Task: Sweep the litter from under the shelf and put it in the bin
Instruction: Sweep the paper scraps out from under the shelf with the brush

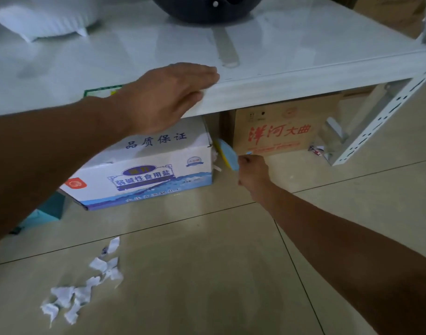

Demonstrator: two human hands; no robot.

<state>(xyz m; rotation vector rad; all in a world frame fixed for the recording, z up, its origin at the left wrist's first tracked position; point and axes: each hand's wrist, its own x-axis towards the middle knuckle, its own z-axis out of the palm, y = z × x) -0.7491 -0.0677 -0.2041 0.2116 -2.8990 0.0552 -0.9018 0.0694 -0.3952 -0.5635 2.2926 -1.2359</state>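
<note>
The right hand [251, 171] is clenched around the handle of a small blue brush [227, 154], whose head is pushed into the dark gap between the white box [144, 172] and the brown box [282, 128] under the shelf [255, 90]. The left hand [169, 95] lies flat and released on the shelf's front edge, bracing the body.

To do this stroke well, the brush should probably reach deep into the gap, stay low on the floor [219, 274], and draw straight out toward the person, so scraps do not scatter behind the boxes. A white scrap [216, 168] sits at the white box's near corner, just beside the brush.

A pile of torn paper [86, 288] already lies out on the tiled floor, near the lower left. More scraps [317, 149] lie by the shelf's right leg [376, 122]. No bin is in view.

The floor is smooth, glossy beige tile with dark grout lines; the light is dim.
</note>
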